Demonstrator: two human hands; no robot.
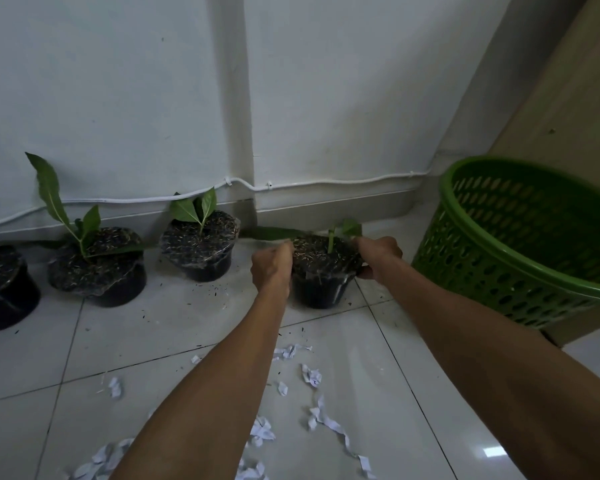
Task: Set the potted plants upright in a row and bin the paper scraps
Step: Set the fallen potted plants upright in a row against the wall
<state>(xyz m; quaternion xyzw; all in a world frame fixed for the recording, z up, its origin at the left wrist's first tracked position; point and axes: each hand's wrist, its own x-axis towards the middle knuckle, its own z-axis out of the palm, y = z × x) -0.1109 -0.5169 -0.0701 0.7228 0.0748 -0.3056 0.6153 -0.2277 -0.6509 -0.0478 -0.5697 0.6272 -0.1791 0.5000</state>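
The person grips the fourth pot (321, 285) at its rim with both hands: the left hand (272, 268) is curled closed on the near-left edge, the right hand (378, 256) closed on the right edge. This pot stands on the floor tiles (153, 327) near the wall, at the right end of the line, with the green basket (520, 244) close on its right. It looks upright or nearly so; its seedling (340, 233) leans and a long leaf (274, 233) stretches left.

Three more pots stand to the left: one at the frame's edge (4, 289), the next (97, 268) and the third (200, 247), the last two tilted slightly.

To finish this step well, the person should probably keep the grip low on the rim, press the base flat on the tile, and line it up with the neighbours at an even gap, without crushing the leaf or spilling more soil.

Paper scraps (312, 375) lie scattered on the tiles nearer the camera, not yet binned.
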